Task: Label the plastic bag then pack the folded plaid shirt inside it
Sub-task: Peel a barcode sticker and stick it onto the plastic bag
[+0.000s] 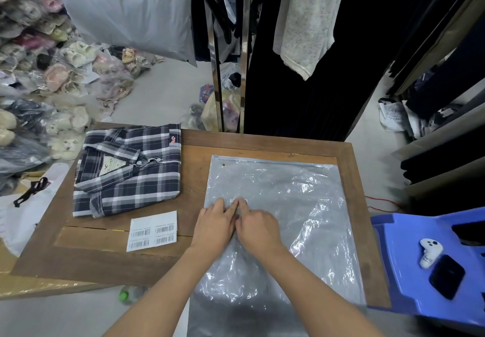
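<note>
I judge labelling underway: left hand [214,227] and right hand [256,227], fingers flat, grasping nothing, press what appears a label [237,202] onto the plastic bag [288,205]; next, insert the plaid shirt [128,171] lying left.

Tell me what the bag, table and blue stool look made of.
Plastic bag: thin, glossy, translucent plastic film, crinkled with glare. Table: brown wood, matte, visible grain and framed edge. Blue stool: looks like moulded plastic, smooth, slightly shiny.
</note>
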